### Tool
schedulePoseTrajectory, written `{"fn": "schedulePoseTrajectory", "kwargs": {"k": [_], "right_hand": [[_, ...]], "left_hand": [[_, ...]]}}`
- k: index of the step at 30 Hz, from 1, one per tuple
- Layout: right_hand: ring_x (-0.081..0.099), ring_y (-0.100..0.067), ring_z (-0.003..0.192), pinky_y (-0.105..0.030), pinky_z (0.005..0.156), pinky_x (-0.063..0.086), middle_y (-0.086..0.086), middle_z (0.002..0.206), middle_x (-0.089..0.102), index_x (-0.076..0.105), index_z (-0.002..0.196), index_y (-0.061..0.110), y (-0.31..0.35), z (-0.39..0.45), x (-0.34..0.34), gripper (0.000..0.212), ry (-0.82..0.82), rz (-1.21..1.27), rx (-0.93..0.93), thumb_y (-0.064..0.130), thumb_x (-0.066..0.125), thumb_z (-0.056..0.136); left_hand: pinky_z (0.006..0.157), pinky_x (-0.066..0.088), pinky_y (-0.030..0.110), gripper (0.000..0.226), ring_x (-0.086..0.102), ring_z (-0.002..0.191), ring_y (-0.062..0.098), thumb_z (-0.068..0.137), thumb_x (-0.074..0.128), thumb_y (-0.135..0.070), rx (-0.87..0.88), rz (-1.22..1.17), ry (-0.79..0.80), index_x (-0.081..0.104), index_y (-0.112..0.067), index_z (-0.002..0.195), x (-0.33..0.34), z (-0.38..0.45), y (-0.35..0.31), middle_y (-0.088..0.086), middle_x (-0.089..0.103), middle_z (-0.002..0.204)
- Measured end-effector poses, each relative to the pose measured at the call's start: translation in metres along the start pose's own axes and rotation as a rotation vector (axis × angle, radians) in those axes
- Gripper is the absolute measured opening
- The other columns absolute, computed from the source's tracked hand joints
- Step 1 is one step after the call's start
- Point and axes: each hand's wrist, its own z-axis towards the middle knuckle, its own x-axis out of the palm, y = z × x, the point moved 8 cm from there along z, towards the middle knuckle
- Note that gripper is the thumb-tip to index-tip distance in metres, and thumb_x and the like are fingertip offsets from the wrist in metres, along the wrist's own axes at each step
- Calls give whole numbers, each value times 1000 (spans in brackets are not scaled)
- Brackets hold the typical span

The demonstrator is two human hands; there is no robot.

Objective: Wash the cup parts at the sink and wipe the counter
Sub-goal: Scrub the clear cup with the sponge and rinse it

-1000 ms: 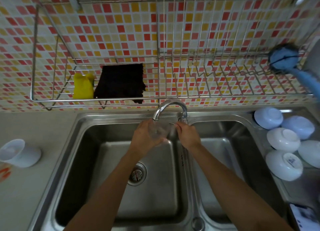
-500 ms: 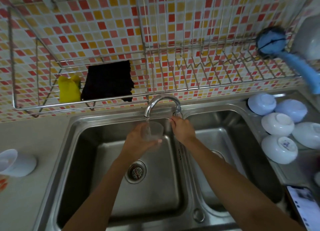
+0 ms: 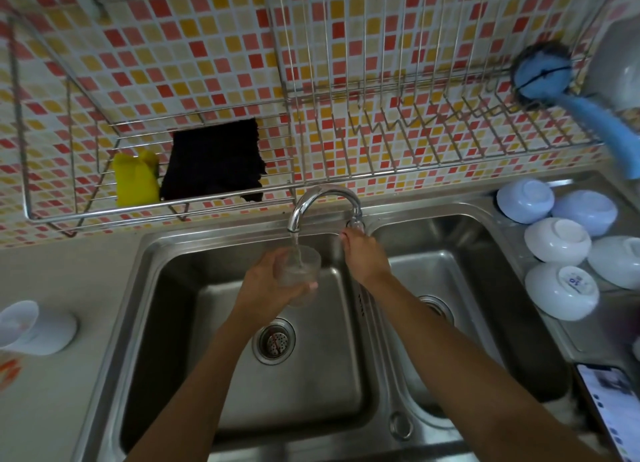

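My left hand (image 3: 266, 288) grips a clear plastic cup (image 3: 300, 271) under the curved chrome faucet (image 3: 322, 198), over the left basin of the steel sink (image 3: 166, 323). A thin stream of water runs from the spout into the cup. My right hand (image 3: 363, 257) reaches up to the faucet's base, its fingertips on the tap handle (image 3: 355, 223). A white cup part (image 3: 38, 326) lies on its side on the grey counter (image 3: 62, 274) at the left.
A wire rack (image 3: 346, 122) on the tiled wall holds a yellow cloth (image 3: 136, 181), a black cloth (image 3: 214, 163) and a blue brush (image 3: 554, 80). Several upturned white bowls (image 3: 561, 267) sit on the right drainboard. A phone (image 3: 609, 402) lies at the lower right.
Water now runs from the spout into the cup. The cup sits a little lower under the faucet, and the view has shifted slightly; my right hand stays at the tap.
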Motion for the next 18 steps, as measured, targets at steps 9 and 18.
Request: {"fn": "schedulePoseTrajectory", "kwargs": {"k": [9,18], "right_hand": [[64,-37,91,-36,74,48,-21,101,67,49,128,11,-30,-2,-16,31,-85,127,155,6,37,99],[64,-36,89,-39,75,51,-20,99,67,49,126,13,-29,-3,-15,31,-71,126,181,6,39,98]], "left_hand": [[89,54,28,75,58,104,1,50,89,-49,63,-6,21,51,-42,115,4,-7,3,-21,56,112],[91,54,34,78,59,103,4,53,91,-43,113,-21,25,52,-37,120,13,1,-10,-23,57,107]]}}
